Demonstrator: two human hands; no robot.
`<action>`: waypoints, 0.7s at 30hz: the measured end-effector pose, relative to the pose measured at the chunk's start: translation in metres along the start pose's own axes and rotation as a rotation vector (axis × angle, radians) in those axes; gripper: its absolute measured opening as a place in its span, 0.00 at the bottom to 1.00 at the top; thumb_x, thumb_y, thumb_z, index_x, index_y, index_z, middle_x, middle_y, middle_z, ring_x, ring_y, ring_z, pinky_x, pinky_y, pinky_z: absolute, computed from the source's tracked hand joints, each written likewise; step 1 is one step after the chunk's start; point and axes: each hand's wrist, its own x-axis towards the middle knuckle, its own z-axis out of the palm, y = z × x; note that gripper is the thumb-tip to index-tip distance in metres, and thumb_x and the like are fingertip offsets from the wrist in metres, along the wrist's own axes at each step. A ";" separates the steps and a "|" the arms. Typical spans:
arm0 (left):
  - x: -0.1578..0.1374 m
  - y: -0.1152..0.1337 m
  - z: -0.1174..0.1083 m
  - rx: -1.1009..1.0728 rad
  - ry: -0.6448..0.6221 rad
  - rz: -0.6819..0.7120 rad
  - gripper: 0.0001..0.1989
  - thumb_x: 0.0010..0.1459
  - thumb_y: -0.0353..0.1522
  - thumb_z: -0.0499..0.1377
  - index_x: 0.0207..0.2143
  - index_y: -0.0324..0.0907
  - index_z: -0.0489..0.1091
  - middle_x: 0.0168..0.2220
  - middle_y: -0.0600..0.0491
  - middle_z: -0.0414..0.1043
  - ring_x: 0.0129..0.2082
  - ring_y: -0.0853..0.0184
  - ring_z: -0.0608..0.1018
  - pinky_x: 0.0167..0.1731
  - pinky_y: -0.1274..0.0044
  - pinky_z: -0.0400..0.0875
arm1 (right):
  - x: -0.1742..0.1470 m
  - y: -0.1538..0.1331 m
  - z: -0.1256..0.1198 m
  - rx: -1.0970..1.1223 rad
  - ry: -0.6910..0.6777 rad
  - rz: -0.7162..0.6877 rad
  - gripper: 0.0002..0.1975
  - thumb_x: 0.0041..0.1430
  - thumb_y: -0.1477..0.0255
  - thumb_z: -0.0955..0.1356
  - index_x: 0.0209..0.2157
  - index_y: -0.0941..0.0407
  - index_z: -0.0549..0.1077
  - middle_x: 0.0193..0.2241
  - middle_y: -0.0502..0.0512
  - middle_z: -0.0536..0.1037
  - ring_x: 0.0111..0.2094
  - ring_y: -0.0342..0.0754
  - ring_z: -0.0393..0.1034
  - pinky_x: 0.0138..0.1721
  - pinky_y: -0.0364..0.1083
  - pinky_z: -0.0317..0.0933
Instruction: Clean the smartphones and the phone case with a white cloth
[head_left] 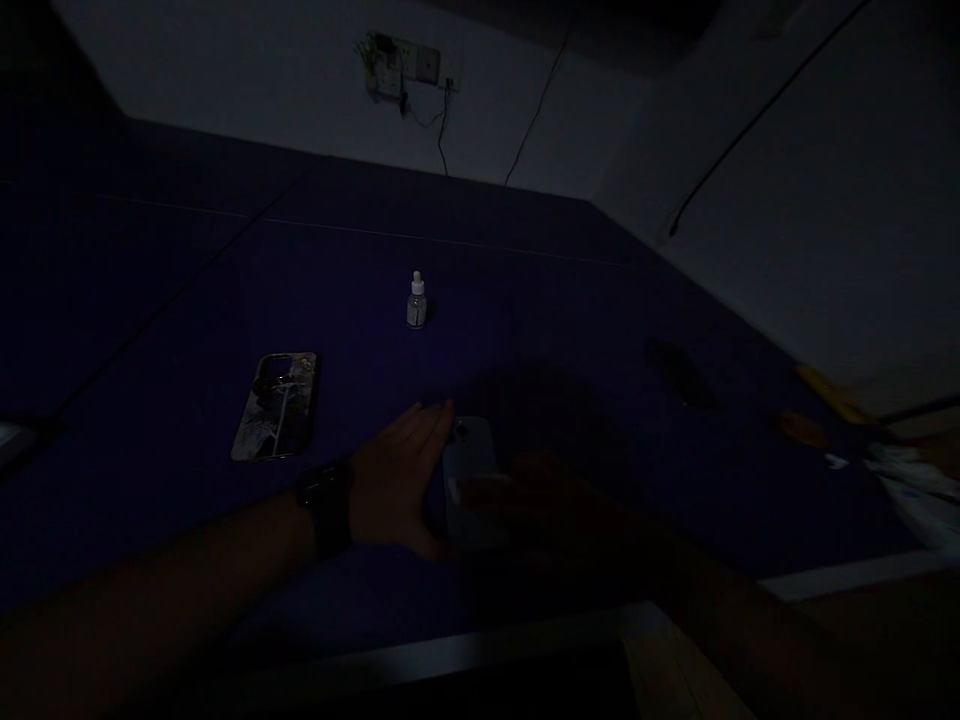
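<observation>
A phone (pixel 471 455) lies back side up on the dark blue tabletop, its camera near the top. My left hand (pixel 397 480), with a black watch (pixel 325 500) on its wrist, holds the phone along its left edge, fingers at the upper corner and thumb lower down. Over the phone's lower right part is my right hand (pixel 551 500), dark and blurred. A small pale strip shows at its fingertips; whether it is held cannot be made out. Left of my hands lies a patterned phone case (pixel 276 408). A dropper bottle (pixel 416 303) stands upright beyond them.
A dark flat object (pixel 681 373), perhaps another phone, lies to the right. Dim clutter (pixel 911 470) sits at the far right by the wall. Wall sockets (pixel 409 65) with cords are at the back. The table's pale front edge (pixel 420 655) runs below my hands.
</observation>
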 end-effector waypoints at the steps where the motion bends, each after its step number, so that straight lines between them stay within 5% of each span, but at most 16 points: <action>1: 0.000 0.000 0.000 0.004 -0.001 0.003 0.79 0.34 0.61 0.68 0.70 0.29 0.24 0.67 0.23 0.50 0.66 0.34 0.61 0.64 0.46 0.52 | 0.005 0.007 -0.005 -0.022 0.021 0.037 0.34 0.68 0.57 0.62 0.71 0.53 0.51 0.64 0.58 0.68 0.46 0.55 0.63 0.48 0.54 0.53; 4: 0.000 -0.001 0.000 0.012 0.007 0.013 0.79 0.35 0.63 0.66 0.70 0.32 0.22 0.68 0.24 0.50 0.66 0.34 0.61 0.63 0.46 0.54 | 0.014 0.019 -0.015 -0.066 0.049 0.057 0.33 0.69 0.59 0.62 0.70 0.55 0.52 0.63 0.61 0.68 0.46 0.56 0.62 0.48 0.55 0.53; 11: -0.001 -0.001 0.000 0.016 0.006 0.017 0.77 0.37 0.64 0.64 0.70 0.33 0.21 0.67 0.25 0.51 0.65 0.35 0.61 0.63 0.47 0.54 | -0.011 -0.013 0.004 0.053 -0.051 -0.119 0.34 0.69 0.55 0.61 0.71 0.50 0.50 0.65 0.55 0.67 0.43 0.53 0.61 0.46 0.53 0.52; 17: -0.002 -0.002 0.000 0.014 -0.005 0.014 0.77 0.37 0.63 0.65 0.71 0.37 0.21 0.69 0.26 0.49 0.66 0.35 0.61 0.62 0.45 0.54 | 0.020 0.026 -0.014 -0.013 0.045 0.011 0.33 0.69 0.57 0.61 0.70 0.56 0.53 0.61 0.63 0.71 0.45 0.56 0.61 0.48 0.56 0.51; 21: -0.002 -0.001 0.000 0.017 -0.002 0.012 0.76 0.38 0.61 0.66 0.70 0.34 0.21 0.68 0.25 0.50 0.66 0.34 0.60 0.62 0.45 0.54 | 0.011 0.013 -0.009 0.018 0.039 -0.059 0.34 0.69 0.58 0.62 0.71 0.54 0.50 0.64 0.59 0.68 0.46 0.56 0.61 0.47 0.54 0.53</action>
